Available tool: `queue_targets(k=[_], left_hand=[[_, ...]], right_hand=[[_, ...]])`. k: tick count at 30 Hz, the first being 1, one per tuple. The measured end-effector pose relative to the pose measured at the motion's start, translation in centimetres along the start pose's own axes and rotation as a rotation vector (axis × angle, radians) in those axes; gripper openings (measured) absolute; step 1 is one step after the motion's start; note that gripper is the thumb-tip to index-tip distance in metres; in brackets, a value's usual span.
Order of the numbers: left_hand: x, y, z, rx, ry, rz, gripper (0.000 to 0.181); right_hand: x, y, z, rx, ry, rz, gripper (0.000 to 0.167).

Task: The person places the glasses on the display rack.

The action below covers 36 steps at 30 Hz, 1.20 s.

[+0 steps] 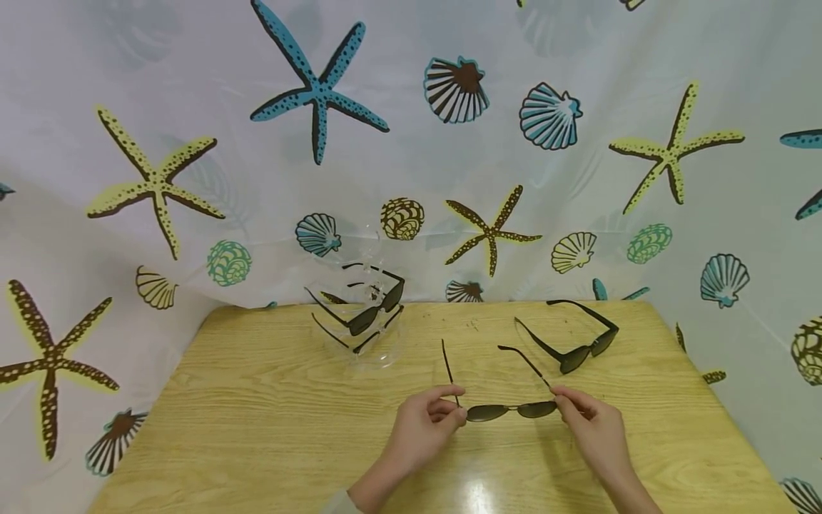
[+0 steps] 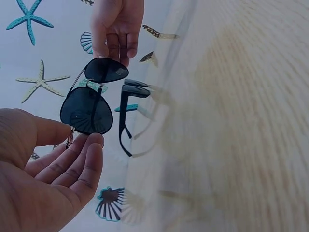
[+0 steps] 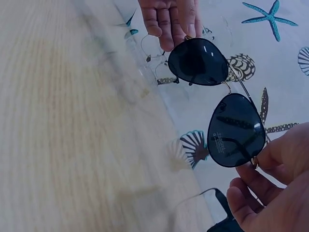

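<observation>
Aviator sunglasses (image 1: 486,412), dark-lensed, unfolded: above desk (image 1: 257,435), pinched by fingers of left hand (image 1: 420,428) at one end, right hand (image 1: 596,432) at other. Black sunglasses (image 1: 574,358), unfolded: on desk, beyond right hand. Clear stand (image 1: 387,357) bearing eyewear (image 1: 364,321): farther left.

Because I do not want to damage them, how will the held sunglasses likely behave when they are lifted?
The sunglasses are probably light for their size, as the left hand and right hand pinch only their two ends. The thin bridge may bend if forced. The broad, glossy lenses look smooth, so they could be slippery.
</observation>
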<state>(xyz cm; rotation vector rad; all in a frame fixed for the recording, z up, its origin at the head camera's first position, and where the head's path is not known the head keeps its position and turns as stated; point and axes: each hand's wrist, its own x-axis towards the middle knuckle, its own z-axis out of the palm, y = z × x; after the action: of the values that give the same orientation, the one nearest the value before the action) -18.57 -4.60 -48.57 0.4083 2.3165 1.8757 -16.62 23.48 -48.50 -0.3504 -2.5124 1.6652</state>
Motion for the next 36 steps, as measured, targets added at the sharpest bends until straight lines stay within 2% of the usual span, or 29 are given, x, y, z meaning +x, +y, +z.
queue_targets(k=[10, 24, 29, 36], left_hand=[[-0.5, 1.1, -1.6, 0.001, 0.073, 0.027, 0.035], [-1.3, 1.8, -3.6, 0.043, 0.21, 0.05, 0.034], [-1.5, 2.3, -4.5, 0.036, 0.24, 0.049, 0.034], [-1.6, 3.1, -5.9, 0.054, 0.27, 0.078, 0.034]], right_hand=[[0.9, -2.1, 1.4, 0.034, -0.01, -0.057, 0.03], [2.3, -4.7, 3.6, 0.062, -0.051, -0.147, 0.029], [2.8, -5.7, 4.4, 0.078, -0.057, -0.181, 0.026], [3.7, -7.0, 5.5, 0.068, -0.074, -0.224, 0.026]])
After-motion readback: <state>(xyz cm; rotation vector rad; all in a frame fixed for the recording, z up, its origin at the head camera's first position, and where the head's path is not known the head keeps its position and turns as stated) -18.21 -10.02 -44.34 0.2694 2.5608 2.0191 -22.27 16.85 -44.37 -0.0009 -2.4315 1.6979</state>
